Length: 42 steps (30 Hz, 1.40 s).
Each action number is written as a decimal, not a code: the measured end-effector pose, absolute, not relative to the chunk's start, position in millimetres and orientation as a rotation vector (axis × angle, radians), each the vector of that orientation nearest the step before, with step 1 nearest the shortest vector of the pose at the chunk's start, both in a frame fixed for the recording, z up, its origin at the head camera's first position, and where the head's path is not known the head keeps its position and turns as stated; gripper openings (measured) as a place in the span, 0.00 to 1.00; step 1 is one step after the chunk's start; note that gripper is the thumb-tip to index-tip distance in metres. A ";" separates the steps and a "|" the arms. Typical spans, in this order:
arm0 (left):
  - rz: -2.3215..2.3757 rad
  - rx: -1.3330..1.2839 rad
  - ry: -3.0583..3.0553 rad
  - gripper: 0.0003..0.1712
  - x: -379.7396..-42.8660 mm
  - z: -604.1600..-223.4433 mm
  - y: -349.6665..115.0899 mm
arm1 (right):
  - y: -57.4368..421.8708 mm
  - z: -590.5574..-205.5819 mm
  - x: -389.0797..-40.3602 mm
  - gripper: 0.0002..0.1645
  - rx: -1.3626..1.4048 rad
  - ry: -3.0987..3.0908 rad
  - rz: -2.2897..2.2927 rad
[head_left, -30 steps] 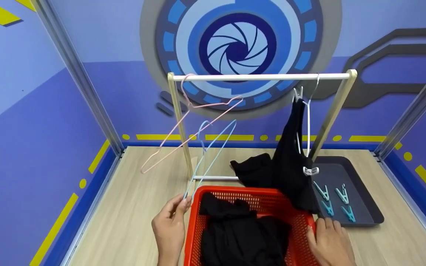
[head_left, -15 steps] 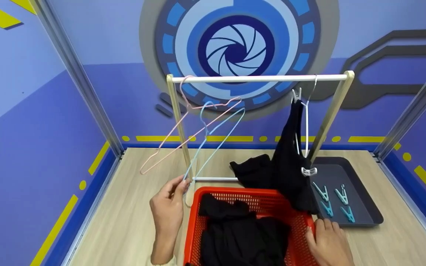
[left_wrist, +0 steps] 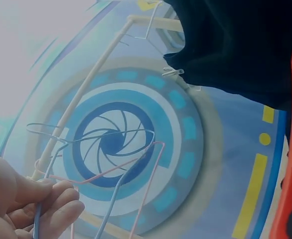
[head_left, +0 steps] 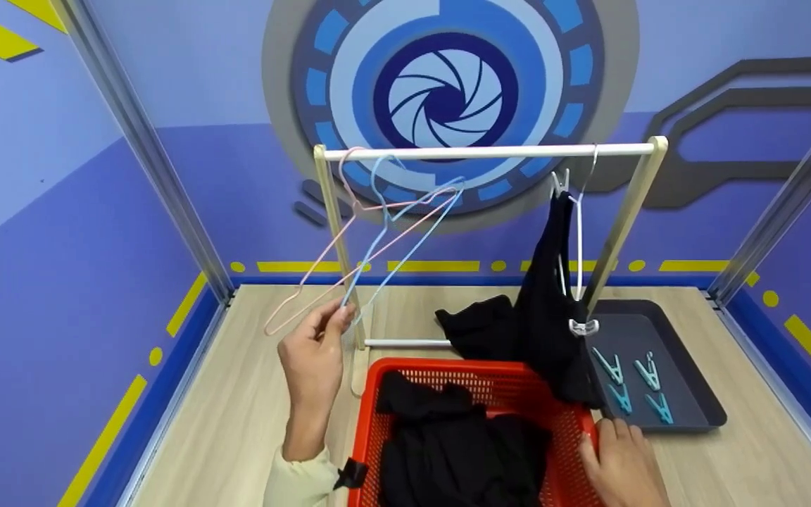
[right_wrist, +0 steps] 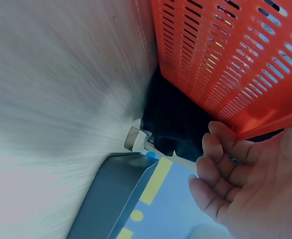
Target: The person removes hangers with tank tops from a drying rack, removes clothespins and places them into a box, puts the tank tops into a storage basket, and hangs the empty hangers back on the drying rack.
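My left hand (head_left: 314,352) pinches a light blue clothes hanger (head_left: 368,262) near its lower left corner, thumb against fingers. The hanger's hook is up close by the rack's white rail (head_left: 490,151), overlapping a pink hanger (head_left: 328,250) that hangs at the left end. At the front, my right hand (head_left: 624,461) holds the right rim of a red basket (head_left: 490,365), thumb on the inner side, fingers outside. Black clothing (head_left: 455,451) fills the basket. A black garment (head_left: 550,317) hangs from a white hanger (head_left: 579,246), fastened with white clips (head_left: 583,327).
A dark grey tray (head_left: 687,373) with several teal clothespins (head_left: 648,371) lies right of the rack, behind my right hand. The rack's wooden left post (head_left: 341,246) stands just beyond my left hand. Patterned panels enclose the tabletop (head_left: 229,394) at back and sides.
My left hand has moved up and forward, raising the blue hanger from beside the basket to rail height, over the pink hanger. My right hand has stayed on the basket rim.
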<state>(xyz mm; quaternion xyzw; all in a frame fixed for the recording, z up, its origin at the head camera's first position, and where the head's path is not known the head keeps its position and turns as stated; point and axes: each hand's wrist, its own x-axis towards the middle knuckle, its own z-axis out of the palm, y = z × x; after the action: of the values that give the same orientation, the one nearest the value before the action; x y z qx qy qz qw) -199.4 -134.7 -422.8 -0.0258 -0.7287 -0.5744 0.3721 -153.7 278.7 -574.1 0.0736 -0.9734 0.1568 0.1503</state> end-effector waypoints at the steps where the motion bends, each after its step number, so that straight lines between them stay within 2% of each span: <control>1: -1.470 -0.069 -1.859 0.08 -201.3 -420.9 -135.2 | 278.8 -574.6 -153.7 0.13 0.216 -2.785 0.453; 15: -1.525 -0.100 -1.830 0.09 -223.6 -405.7 -131.8 | 278.4 -576.2 -154.6 0.11 0.195 -2.807 0.529; 42: -1.375 0.012 -1.912 0.11 -226.7 -415.8 -127.5 | 278.5 -577.9 -153.2 0.11 0.166 -2.778 0.603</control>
<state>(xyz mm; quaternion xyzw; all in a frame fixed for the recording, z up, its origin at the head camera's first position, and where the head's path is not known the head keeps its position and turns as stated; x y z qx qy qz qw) -226.7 -127.5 -415.8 0.0047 -0.7498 -0.5393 0.3833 -153.2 278.5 -577.9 0.0576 -0.9650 0.2096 0.1465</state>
